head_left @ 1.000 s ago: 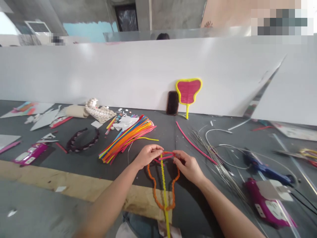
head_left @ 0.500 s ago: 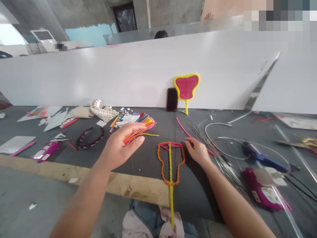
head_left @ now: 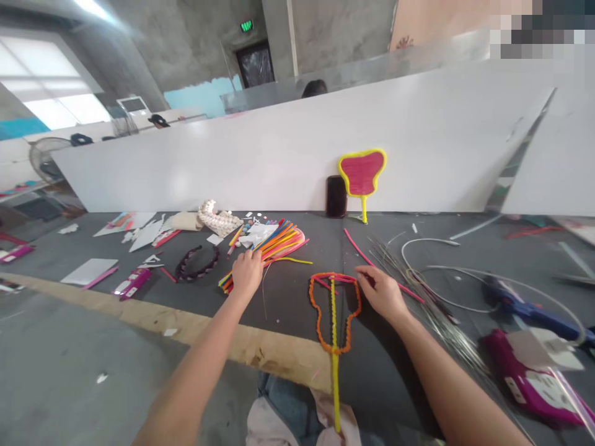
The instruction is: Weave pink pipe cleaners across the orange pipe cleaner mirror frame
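Note:
My left hand is over a bundle of coloured pipe cleaners, its fingers curled down around them. A fan-shaped outline of twisted orange pipe cleaner lies at the table's front edge. Down its middle runs a yellow pipe-cleaner stem, its lower end sticking out past the edge. Short pink strips cross the top of the outline. Just right of it, my right hand rests with thumb and fingers a little apart and nothing visible between them. A long pink pipe cleaner passes behind that hand.
A finished pink fan with yellow rim leans on the white partition beside a phone. Thin wires, a blue glue gun and a purple power strip lie right. A braided headband lies left.
My left hand has come down from above the pipe-cleaner bundle and its fingers have closed on it. My right hand stays beside the orange outline, fingers slightly more apart. The view has shifted left.

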`<state>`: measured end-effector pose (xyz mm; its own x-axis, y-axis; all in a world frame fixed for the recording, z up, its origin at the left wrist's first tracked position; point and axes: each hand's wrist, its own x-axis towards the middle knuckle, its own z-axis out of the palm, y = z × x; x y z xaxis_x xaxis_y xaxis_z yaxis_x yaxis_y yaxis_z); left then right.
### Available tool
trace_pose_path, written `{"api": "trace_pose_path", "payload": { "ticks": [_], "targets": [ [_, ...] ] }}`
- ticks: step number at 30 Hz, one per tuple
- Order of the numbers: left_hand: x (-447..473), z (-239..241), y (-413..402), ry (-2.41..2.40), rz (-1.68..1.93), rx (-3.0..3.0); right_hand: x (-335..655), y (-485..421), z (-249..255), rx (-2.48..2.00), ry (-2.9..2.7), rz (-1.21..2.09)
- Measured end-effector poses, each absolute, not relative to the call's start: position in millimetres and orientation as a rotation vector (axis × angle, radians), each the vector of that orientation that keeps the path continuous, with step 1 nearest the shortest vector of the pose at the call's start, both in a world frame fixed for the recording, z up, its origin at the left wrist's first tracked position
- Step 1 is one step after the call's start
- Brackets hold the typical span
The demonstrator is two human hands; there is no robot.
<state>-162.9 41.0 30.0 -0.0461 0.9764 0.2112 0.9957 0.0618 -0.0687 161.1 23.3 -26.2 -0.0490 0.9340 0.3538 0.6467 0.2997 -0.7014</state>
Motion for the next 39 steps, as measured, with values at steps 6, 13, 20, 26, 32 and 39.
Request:
{"api": "trace_pose_path", "payload": {
  "ticks": [6,13,20,26,32,39],
  "targets": [
    [-173.3,34.7,61.9,-2.271,-0.189,-1.973,158.5,22.3,-25.3,-1.376,-1.805,0.482],
    [-185.3,48.7,60.4,-2.354,-0.413,-2.017,156.7,21.8,-25.7,-1.358,-1.825,0.51],
    [-194.3,45.0,59.1,-2.342,-0.575,-2.1,156.9,20.8,-24.9,-1.346,-1.831,0.499],
    [-193.6,31.6,63.2,-2.297,-0.485,-2.123,157.7,21.8,-25.2,-1.37,-1.801,0.48],
    [-171.6,25.8,50.9,-2.09,-0.39,-1.963,165.2,26.9,-22.5,-1.481,-1.636,0.442],
    [-92.4,14.7,40.0,-1.776,-0.704,-2.349,170.7,32.4,-24.3,-1.521,-1.528,0.482]
  ]
}}
